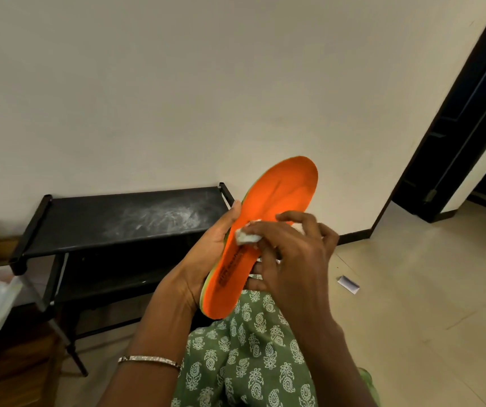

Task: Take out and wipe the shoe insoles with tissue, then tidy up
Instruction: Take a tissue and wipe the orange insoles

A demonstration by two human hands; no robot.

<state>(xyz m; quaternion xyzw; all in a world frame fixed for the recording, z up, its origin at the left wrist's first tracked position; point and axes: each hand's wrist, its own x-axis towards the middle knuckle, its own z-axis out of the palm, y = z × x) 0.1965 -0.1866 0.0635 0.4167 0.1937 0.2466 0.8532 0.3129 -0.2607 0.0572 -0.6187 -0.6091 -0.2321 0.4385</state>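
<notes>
One plain wall [177,83] fills the upper field, and a tiled floor [427,289] runs along the right. A dark door frame [456,142] stands at the right edge. A black shoe rack [124,221] stands against the wall at the left; its top shelf carries a pale dusty smear. A green printed garment [250,362] covers the person's lap at the bottom centre.

The orange insole [280,195] is held above the lap, tilted, with its toe end pointing up toward the wall. The left hand [206,259] grips it from beneath: the thumb lies along the left edge and the fingertips wrap round the right edge. The right hand [291,259] has its fingers curled and pinches a crumpled white tissue [247,237], pressed against the middle of the insole's orange face.

A thin bracelet [150,361] circles the left wrist. A small paper scrap [348,284] lies on the floor, right of the hands.
</notes>
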